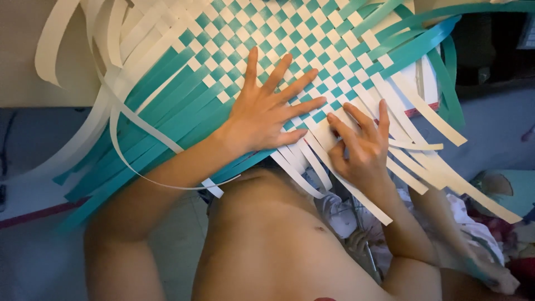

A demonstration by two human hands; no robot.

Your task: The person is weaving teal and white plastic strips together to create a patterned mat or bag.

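Left hand [262,120] presses flat, open, on the teal-and-white checkered woven strip mat [290,50] at frame centre while right hand [362,147] pinches a loose white strip [334,167]; slipping could unravel the edge.

Loose cream plastic strips [312,164] trail off the teal-and-cream checkered woven mat [290,39] and crowd the space between both hands. Long teal plastic strips [145,139] fan out leftward, with one curling cream band [128,150] looping across them. The grey floor [490,128] at right lies open.
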